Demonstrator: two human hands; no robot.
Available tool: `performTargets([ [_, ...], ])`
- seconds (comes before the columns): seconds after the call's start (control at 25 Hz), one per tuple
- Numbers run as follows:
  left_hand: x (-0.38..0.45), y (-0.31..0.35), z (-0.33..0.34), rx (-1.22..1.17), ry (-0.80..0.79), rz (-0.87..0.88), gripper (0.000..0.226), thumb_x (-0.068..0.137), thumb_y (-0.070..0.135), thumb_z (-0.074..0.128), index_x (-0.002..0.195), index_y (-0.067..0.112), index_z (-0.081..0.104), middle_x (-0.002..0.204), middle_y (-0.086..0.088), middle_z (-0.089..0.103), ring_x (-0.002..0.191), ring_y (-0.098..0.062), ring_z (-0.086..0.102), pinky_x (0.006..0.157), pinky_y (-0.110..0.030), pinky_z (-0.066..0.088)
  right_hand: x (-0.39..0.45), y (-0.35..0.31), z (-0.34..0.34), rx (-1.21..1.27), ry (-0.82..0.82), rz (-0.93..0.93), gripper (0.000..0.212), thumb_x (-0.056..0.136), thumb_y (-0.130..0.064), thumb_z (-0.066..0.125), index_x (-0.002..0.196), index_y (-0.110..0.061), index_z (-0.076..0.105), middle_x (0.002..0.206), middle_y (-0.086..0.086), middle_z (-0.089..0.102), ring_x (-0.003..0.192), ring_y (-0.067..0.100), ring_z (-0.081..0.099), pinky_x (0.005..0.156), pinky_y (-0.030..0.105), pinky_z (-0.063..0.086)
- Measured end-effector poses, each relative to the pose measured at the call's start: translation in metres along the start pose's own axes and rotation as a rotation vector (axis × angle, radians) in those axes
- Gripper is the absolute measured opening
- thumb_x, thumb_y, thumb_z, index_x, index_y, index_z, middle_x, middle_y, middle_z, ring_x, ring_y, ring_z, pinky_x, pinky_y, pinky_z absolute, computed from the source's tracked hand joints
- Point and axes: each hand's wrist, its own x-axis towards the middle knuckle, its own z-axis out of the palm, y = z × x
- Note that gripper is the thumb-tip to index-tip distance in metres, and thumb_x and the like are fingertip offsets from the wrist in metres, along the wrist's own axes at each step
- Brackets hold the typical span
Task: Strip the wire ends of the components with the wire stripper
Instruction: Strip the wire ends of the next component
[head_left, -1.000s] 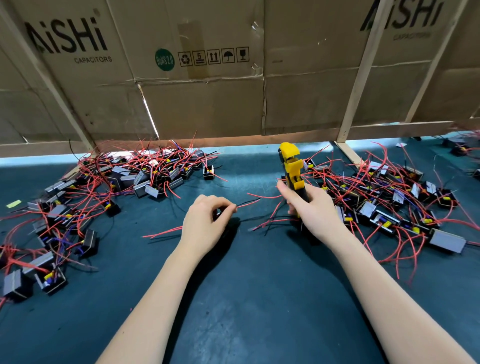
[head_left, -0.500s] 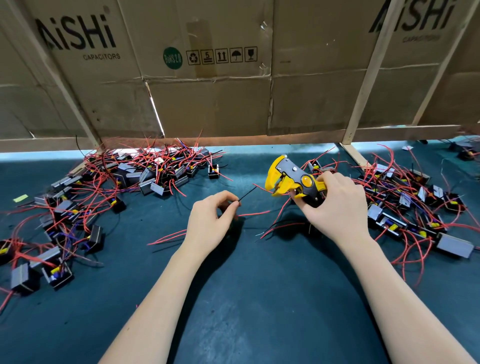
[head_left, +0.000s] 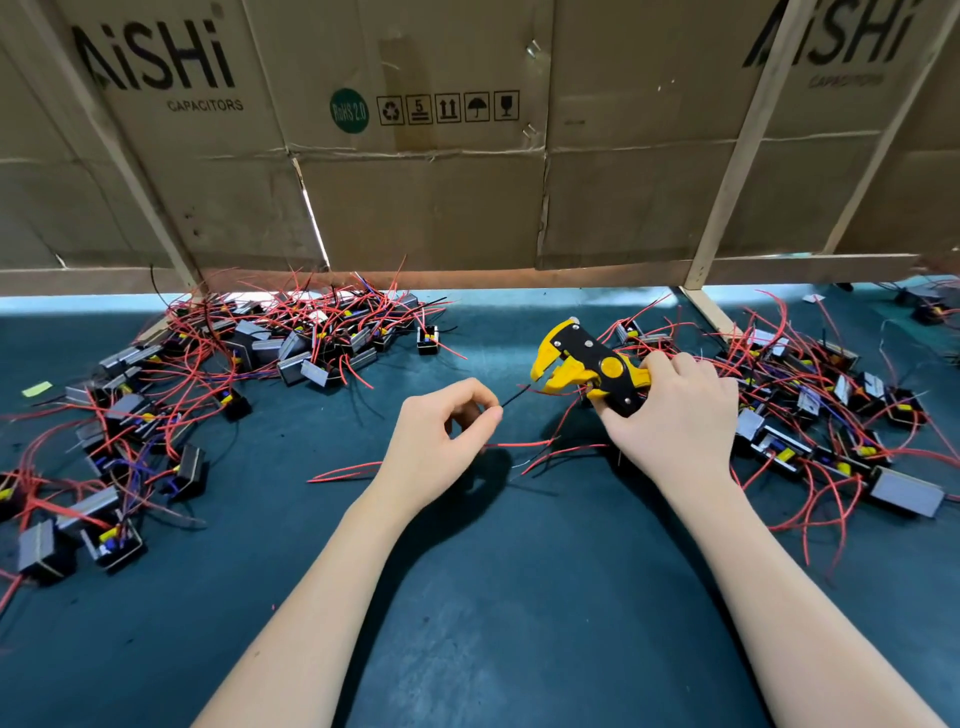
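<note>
The person leans over a dark teal work mat (head_left: 467, 597), both bare forearms reaching forward. The left hand (head_left: 436, 441) has its thumb and forefinger pinched on a thin black wire (head_left: 511, 398), which rises at a slant toward the right; the other fingers are curled in under the palm. A component seems to sit beneath that hand, but it is hidden and I cannot make it out. The right hand (head_left: 675, 415) grips the handles of a yellow and black wire stripper (head_left: 582, 364), fingers wrapped round it, with the tool's head pointing left toward the wire. Its jaws stand slightly apart, and the black wire's tip lies just beside them; whether it is touching them I cannot tell. A few loose red wires (head_left: 519, 446) lie on the mat between and below the two hands. To the left, well apart from the hands, a heap of small black and grey components (head_left: 291, 353) sprawls with red leads tangled over it, running down along the left edge. To the right, close behind the right hand, a second heap of components (head_left: 810, 415) lies in the same tangle of red wire. Along the back of the bench stands a wall of flattened cardboard boxes (head_left: 441, 208) printed AiSHi CAPACITORS, braced by pale wooden battens (head_left: 737, 156).
</note>
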Motion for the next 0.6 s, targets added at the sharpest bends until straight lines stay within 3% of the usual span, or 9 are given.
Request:
performTargets([
  [0.16,-0.001,0.006,-0.003,-0.226,-0.074,-0.021,0.012,0.081,0.009,0.06,0.069,0.009,0.059,0.049,0.002,0.051,0.048,-0.016,0.047,0.054,-0.03,0.04,-0.003,-0.008,0.001,0.012,0.008,-0.042,0.053,0.066,-0.052,0.077,0.085,-0.006,0.06,0.082,0.015,0.06,0.082,0.036,0.056,0.074,0.043,0.037],
  [0.28,0.003,0.007,-0.005,-0.48,-0.045,-0.088,0.014,0.077,0.004,0.056,0.063,0.004,0.056,0.052,-0.014,0.043,0.044,-0.018,0.037,0.046,-0.023,0.034,-0.004,-0.01,0.001,-0.008,-0.004,-0.049,0.053,0.067,-0.053,0.075,0.088,-0.007,0.062,0.084,0.014,0.06,0.084,0.035,0.055,0.076,0.042,0.036],
  [0.44,0.002,0.006,-0.002,-0.395,-0.018,-0.126,0.013,0.077,0.007,0.055,0.064,0.004,0.055,0.047,0.004,0.04,0.044,-0.013,0.034,0.047,-0.023,0.034,-0.004,-0.011,-0.001,-0.006,-0.021,-0.051,0.055,0.068,-0.056,0.074,0.09,-0.007,0.062,0.086,0.012,0.06,0.086,0.035,0.055,0.078,0.042,0.035],
  [0.6,0.0,0.004,0.003,-0.244,-0.025,-0.109,0.014,0.079,0.014,0.056,0.067,0.01,0.058,0.045,0.007,0.046,0.044,-0.013,0.04,0.051,-0.023,0.037,-0.004,-0.013,-0.003,0.025,-0.007,-0.072,0.055,0.067,-0.056,0.074,0.09,-0.007,0.063,0.085,0.012,0.06,0.085,0.035,0.055,0.077,0.042,0.035],
])
